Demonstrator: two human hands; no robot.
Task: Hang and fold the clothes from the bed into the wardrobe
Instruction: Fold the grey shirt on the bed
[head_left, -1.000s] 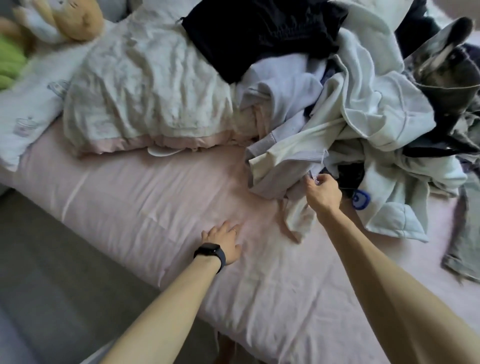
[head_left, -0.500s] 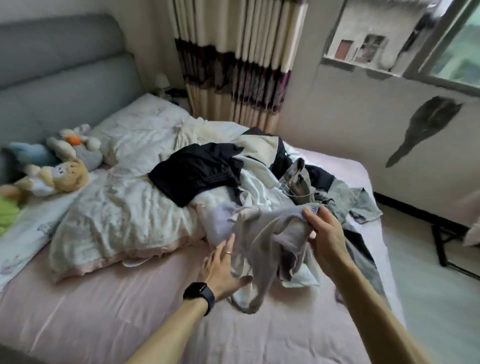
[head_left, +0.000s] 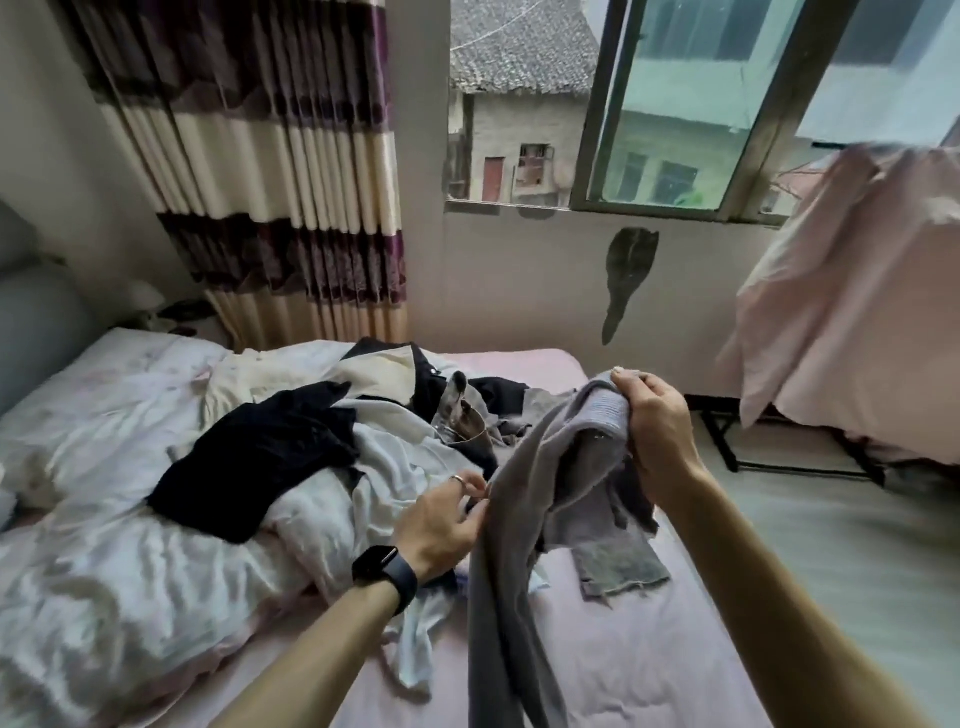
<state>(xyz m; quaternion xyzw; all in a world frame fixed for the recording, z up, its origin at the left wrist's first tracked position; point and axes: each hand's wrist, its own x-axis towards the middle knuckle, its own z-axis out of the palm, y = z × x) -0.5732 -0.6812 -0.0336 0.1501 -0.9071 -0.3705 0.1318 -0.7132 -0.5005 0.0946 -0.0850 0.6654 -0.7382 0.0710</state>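
Here, at centre frame, the person's right hand (head_left: 657, 431) grips the ribbed edge of a soft grey knitted garment (head_left: 530, 493), holding it above the pink-sheeted bed (head_left: 623, 665), probably so it hangs straight. The left hand (head_left: 441, 525) pinches its side lower down, steadying it. A tangled clothes pile (head_left: 395, 441) lies centre-left.

you're holding the grey sweater (head_left: 519, 519) up over the bed (head_left: 623, 665), collar end bunched in your right hand (head_left: 657, 431), left hand (head_left: 441, 525) pinching an edge lower down, rest hanging limp, crumpled pile (head_left: 405, 441) behind it, black top (head_left: 260, 462) sprawled on the pale stuff
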